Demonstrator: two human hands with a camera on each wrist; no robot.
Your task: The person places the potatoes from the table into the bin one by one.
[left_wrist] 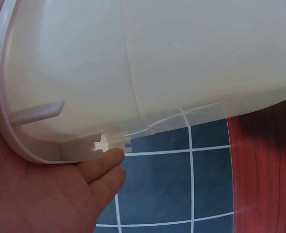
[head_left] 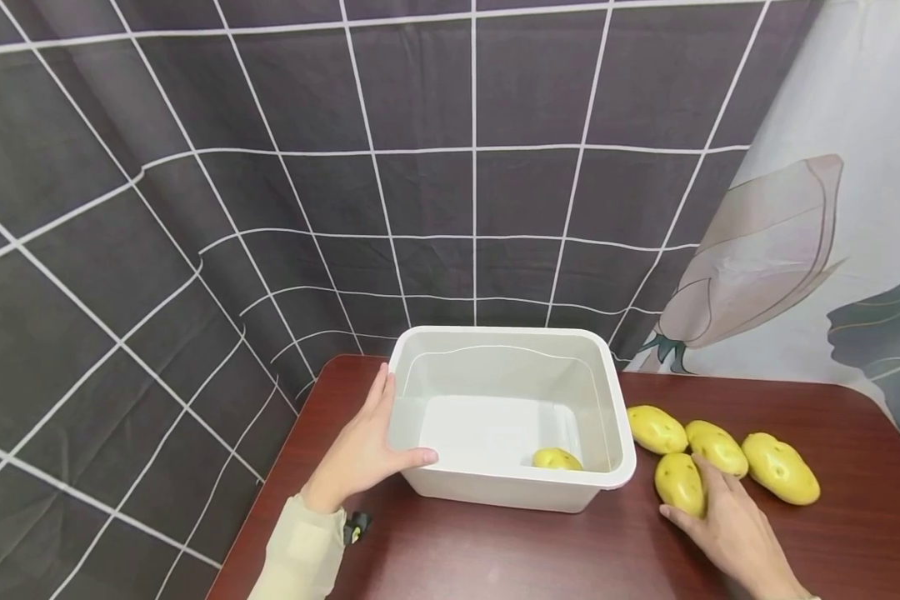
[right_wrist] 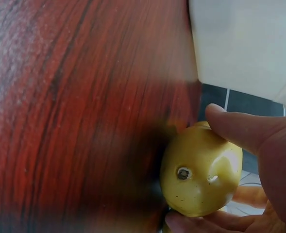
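Observation:
A whitish plastic bin stands on the table with one yellow potato inside, near its front right. My left hand holds the bin at its front left corner. Its thumb lies over the front rim, and its other fingers reach along the outside, under the lip in the left wrist view. Right of the bin, my right hand grips another potato between thumb and fingers. That same potato shows a dark spot in the right wrist view. Whether it touches the table is hard to tell.
Just behind the gripped potato lie two more potatoes, a left one and a middle one. A larger potato is at the right. The reddish-brown table meets a dark gridded curtain behind and at the left.

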